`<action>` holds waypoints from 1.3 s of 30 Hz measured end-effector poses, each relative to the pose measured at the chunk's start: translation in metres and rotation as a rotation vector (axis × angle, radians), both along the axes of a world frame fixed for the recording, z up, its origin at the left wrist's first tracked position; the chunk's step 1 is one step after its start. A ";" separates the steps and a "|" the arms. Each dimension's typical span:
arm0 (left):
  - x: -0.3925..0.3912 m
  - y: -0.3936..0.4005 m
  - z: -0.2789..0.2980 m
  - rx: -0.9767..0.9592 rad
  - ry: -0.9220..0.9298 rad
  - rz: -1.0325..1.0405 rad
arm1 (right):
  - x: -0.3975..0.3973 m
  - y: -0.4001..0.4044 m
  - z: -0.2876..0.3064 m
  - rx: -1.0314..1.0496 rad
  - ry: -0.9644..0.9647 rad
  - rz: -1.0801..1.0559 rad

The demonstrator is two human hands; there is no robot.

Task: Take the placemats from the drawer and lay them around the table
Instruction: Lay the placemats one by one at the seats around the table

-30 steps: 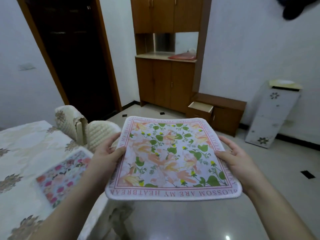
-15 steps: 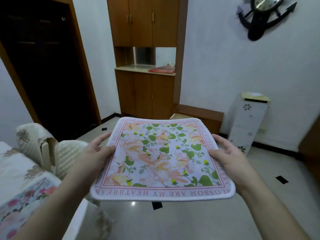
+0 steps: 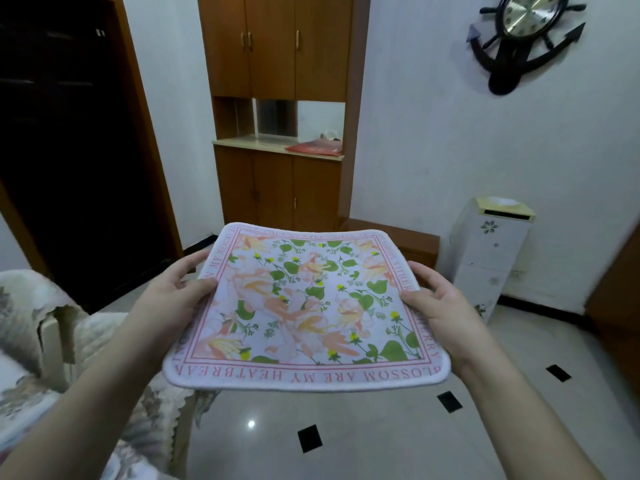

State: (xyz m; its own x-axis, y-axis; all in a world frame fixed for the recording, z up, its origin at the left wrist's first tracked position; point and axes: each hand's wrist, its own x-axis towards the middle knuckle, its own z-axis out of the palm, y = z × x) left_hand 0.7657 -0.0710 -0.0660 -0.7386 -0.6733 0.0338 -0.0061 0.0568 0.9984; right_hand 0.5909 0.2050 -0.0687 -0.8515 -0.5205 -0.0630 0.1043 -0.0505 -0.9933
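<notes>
A white placemat (image 3: 304, 306) with pink and green flowers and a lettered pink border is held flat in the air in front of me. My left hand (image 3: 169, 299) grips its left edge, thumb on top and fingers below. My right hand (image 3: 440, 306) grips its right edge the same way. The table (image 3: 31, 396), under a flowered cloth, shows only at the lower left corner. The low wooden drawer unit (image 3: 398, 237) stands behind the mat against the wall; its drawer is hidden by the mat.
Two chair backs with quilted covers (image 3: 41, 313) stand by the table at the left. A tall wooden cabinet (image 3: 280, 140) and a dark doorway (image 3: 69, 150) lie ahead. A white floral cabinet (image 3: 488, 251) stands at the right wall. Glossy tiled floor (image 3: 381, 438) stretches below.
My view has swung right and up: the table and the placemat lying on it have slid out at the left, and the wall clock has come into view. Both hands still hold the mat.
</notes>
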 end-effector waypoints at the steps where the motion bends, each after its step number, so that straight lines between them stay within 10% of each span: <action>1: -0.006 -0.003 -0.001 0.001 -0.001 -0.003 | -0.006 -0.005 -0.001 0.008 0.000 0.003; 23: -0.214 -0.024 -0.029 0.077 -0.029 0.139 | -0.254 -0.052 -0.025 0.048 -0.023 0.139; 39: -0.223 -0.176 -0.054 0.081 -0.015 0.360 | -0.308 -0.250 -0.039 0.115 0.023 0.346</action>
State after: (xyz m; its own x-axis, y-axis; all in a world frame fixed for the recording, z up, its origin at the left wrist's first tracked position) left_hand 0.5426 -0.2472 -0.1203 -0.4542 -0.8900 -0.0390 -0.0259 -0.0306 0.9992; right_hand 0.2831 -0.0452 -0.1082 -0.6281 -0.7687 -0.1208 0.0730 0.0963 -0.9927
